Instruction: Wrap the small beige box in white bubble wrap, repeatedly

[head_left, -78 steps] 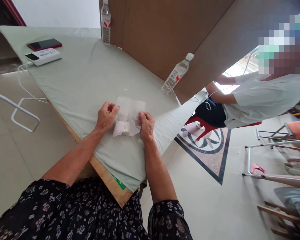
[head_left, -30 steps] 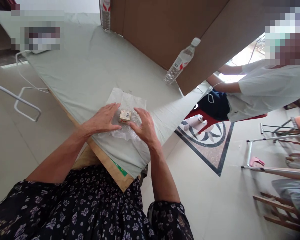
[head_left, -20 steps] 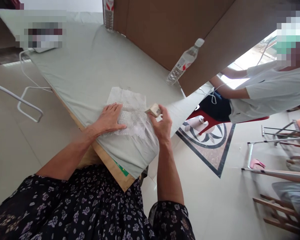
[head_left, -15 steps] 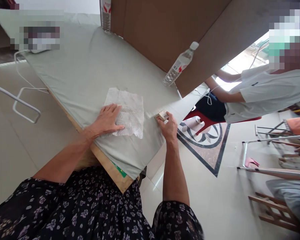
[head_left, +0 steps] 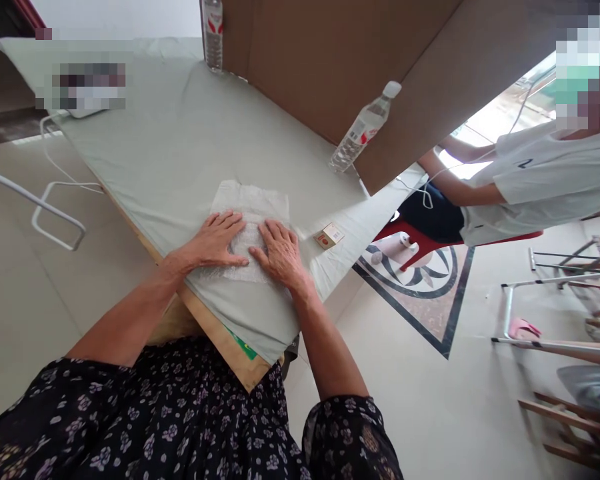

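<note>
A sheet of bubble wrap lies flat on the cloth-covered table near its front corner. My left hand rests open on the sheet's left side, fingers stretched out. On its right side my right hand lies flat and open, the two thumbs pointing toward each other. Just right of that hand a small cardboard box with printed sides sits on the cloth, untouched.
A tilted water bottle leans by a large brown cardboard panel; another bottle stands behind. A person in a white shirt sits at the right. Table cloth stretches to the far left, with a white cable hanging there.
My right hand has let go of the small box, leaving it on the table, and moved left onto the bubble wrap. My left hand has stayed on the sheet.
</note>
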Demonstrator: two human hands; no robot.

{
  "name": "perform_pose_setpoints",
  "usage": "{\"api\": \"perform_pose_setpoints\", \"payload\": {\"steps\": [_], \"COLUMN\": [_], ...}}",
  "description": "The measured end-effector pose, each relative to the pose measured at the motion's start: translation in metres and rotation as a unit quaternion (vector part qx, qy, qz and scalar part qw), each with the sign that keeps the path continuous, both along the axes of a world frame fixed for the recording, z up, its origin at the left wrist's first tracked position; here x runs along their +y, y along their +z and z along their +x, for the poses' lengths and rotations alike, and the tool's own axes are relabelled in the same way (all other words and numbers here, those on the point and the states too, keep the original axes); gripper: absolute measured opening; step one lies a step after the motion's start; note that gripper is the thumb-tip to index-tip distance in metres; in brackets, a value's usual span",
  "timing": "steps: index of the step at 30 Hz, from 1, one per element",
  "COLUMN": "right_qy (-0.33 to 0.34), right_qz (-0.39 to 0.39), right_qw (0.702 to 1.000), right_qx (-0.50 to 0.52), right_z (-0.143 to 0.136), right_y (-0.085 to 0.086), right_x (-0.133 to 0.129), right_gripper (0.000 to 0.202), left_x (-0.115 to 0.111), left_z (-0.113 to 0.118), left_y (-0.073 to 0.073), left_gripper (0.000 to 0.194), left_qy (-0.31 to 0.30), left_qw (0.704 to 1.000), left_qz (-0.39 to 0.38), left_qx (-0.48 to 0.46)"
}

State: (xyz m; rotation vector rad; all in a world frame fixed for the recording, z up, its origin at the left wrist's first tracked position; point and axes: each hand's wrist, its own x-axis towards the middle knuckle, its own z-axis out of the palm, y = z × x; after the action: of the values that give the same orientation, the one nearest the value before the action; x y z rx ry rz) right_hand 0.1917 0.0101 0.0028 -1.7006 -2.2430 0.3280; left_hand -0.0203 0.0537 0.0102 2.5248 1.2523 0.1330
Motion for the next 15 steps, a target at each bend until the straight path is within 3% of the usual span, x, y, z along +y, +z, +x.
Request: {"api": "perform_pose_setpoints", "payload": {"steps": [5, 9, 12, 15], "right_qy": [-0.027, -0.160, -0.266, -0.300], "right_qz": [0.043, 0.168, 0.229, 0.185], "right_qw": [0.998, 0.971, 0.935, 0.933], "right_qx": [0.023, 0.058, 0.052, 0.068], "right_z": [0.021, 0.056, 0.090, 0.118], "right_y": [-0.004, 0.006, 0.006, -0.003], "right_x": [-0.016, -0.024, -0.018, -0.006], "right_gripper": [0.047, 0.030, 0.046, 0.061], "left_x": [0.002, -0.004, -0.011, -0.016], "left_z": [-0.004, -0.011, -0.018, -0.022], "left_y": [0.000, 0.004, 0.004, 0.001], "left_gripper": [0.096, 0.083, 0.069, 0.072], "left_qy": [-0.013, 0.001, 0.020, 0.028], "left_qw": [1.000, 0.998, 0.991, 0.992], "left_qz": [-0.008, 0.030, 0.057, 0.037], "left_qx": [-0.001, -0.064, -0.117, -0.117]}}
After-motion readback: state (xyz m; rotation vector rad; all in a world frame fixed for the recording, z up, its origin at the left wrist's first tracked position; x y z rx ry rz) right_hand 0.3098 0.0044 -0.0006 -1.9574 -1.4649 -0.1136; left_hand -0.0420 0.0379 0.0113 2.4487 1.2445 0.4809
